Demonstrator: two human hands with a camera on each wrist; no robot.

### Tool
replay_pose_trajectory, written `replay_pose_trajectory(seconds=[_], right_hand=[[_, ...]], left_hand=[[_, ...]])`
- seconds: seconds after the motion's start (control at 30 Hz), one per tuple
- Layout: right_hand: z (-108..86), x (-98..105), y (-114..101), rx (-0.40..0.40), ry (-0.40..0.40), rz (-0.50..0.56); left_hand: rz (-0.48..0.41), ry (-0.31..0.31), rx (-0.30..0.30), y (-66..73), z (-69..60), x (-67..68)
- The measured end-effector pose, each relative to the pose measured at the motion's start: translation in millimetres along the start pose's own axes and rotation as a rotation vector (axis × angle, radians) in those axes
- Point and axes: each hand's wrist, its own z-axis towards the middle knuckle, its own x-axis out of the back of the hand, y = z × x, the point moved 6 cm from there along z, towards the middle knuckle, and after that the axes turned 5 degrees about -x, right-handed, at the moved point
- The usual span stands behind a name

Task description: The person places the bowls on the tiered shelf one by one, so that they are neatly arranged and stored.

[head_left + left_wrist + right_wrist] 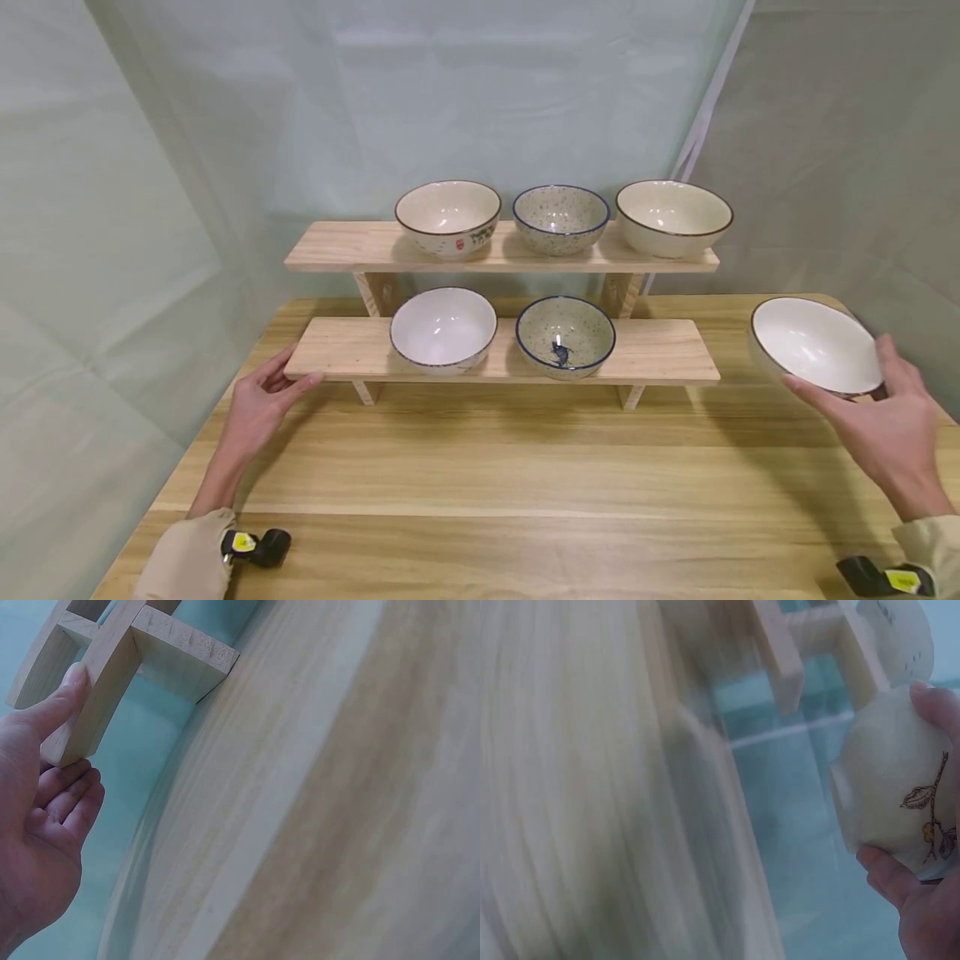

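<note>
In the head view my right hand (pixel 892 417) grips a white bowl (pixel 813 346) with a dark rim, held in the air to the right of a two-tier wooden shelf (pixel 337 350). A brown branch-and-leaf drawing shows on the outside of this bowl (pixel 900 780) in the right wrist view. My left hand (pixel 258 404) holds the left end of the lower board, thumb on its front edge and fingers behind or under it. That grip on the board (pixel 97 705) also appears in the left wrist view.
On the lower board stand a white bowl (pixel 442 329) and a speckled bowl (pixel 566 333) with a blue rim. The upper board carries a patterned cream bowl (pixel 448 217), a speckled blue-rimmed bowl (pixel 561 218) and a plain cream bowl (pixel 671 218). Pale cloth (pixel 487 100) hangs behind the wooden table (pixel 487 483).
</note>
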Motion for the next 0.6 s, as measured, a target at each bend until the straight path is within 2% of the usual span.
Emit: replay_pose_trajectory(seconds=[0.37,0.6], right_hand=[[-7.7,-13,-33,0.165,-0.023,0.133],[-14.2,-26,-46,0.175,-0.077,0.128]], left_hand=[[-0.005,0.001,-0.015,2.2,0.3,-0.6],[-0.028,0.002,-0.021,2.0,-0.7,-0.5]])
